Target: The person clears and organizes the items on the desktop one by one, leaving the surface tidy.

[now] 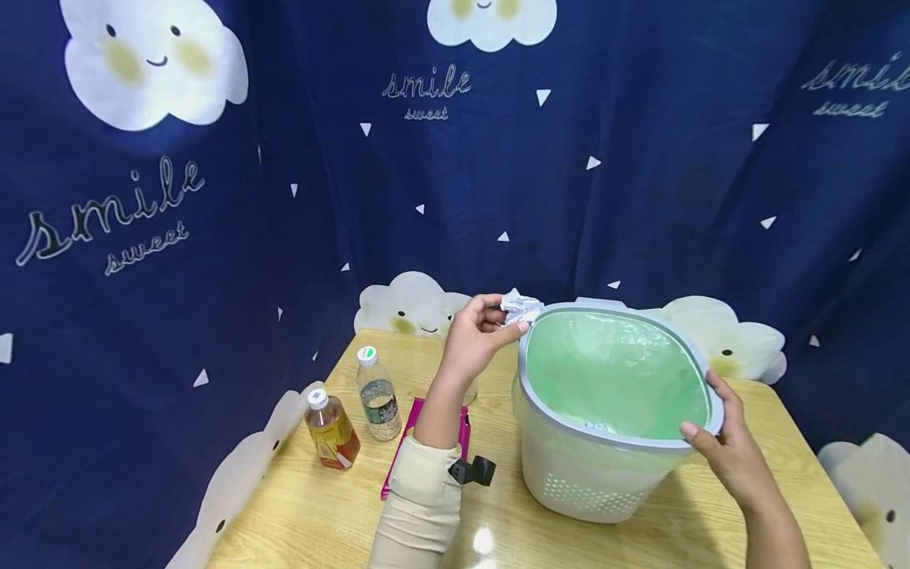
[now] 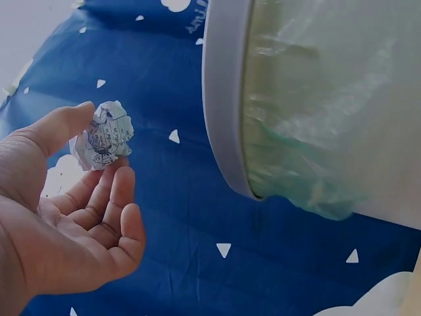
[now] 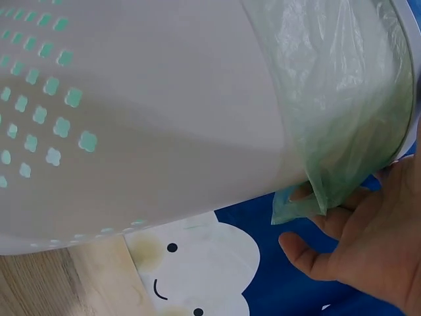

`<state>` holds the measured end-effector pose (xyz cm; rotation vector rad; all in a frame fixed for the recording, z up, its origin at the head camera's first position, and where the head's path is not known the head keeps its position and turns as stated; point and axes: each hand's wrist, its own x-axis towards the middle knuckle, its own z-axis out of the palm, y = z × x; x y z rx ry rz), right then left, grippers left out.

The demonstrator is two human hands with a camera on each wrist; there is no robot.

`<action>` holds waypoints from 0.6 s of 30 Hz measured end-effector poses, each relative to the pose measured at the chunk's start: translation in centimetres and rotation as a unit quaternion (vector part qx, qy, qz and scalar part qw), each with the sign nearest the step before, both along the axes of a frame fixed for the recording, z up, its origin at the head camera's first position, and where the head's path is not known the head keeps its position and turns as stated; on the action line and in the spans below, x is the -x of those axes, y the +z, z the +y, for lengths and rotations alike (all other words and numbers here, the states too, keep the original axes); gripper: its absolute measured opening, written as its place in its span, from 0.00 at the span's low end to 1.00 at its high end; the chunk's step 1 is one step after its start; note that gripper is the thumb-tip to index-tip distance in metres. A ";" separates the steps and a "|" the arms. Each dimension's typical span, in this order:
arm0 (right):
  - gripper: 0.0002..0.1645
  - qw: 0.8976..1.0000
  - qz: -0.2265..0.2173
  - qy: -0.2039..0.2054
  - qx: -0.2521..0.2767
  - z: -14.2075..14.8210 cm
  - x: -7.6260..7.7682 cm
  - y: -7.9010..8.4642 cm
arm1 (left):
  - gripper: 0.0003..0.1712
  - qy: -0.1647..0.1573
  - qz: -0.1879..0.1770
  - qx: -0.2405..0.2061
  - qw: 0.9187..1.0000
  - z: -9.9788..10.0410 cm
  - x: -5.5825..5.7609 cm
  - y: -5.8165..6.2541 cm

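Note:
My left hand (image 1: 472,336) pinches a crumpled paper ball (image 1: 520,307) just beside the left rim of a white trash bin (image 1: 569,466). In the left wrist view the printed paper ball (image 2: 105,137) sits between thumb and fingertips, apart from the bin's grey rim (image 2: 223,99). A green plastic bag (image 1: 614,371) lines the bin and folds out over its wall. My right hand (image 1: 732,446) holds the rim at the right, thumb on top. The right wrist view shows its fingers near a loose edge of the bag (image 3: 299,204). The bin leans, with its opening towards me.
On the table (image 1: 284,514) at the left stand a bottle of reddish-brown drink (image 1: 332,431) and a clear water bottle (image 1: 379,399). A magenta packet (image 1: 464,435) lies partly under my left forearm. Behind hangs a blue curtain (image 1: 483,182).

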<state>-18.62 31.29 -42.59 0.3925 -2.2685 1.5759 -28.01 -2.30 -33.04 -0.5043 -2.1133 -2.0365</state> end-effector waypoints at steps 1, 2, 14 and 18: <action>0.47 1.000 0.001 0.001 0.005 0.0 0.0 -0.1 | 0.28 0.001 0.001 0.003 1.000 0.1 0.1 0.2; 0.47 1.000 0.002 0.001 0.010 0.0 0.1 -0.1 | 0.28 0.000 0.003 0.004 1.000 0.2 0.3 0.4; 0.44 0.998 -0.012 0.006 0.068 -0.3 0.1 -0.4 | 0.28 -0.035 -0.010 -0.002 0.999 2.5 1.6 2.1; 0.44 0.997 -0.018 0.010 0.077 -0.3 0.0 -0.4 | 0.28 -0.046 -0.017 0.014 0.999 3.2 2.0 2.7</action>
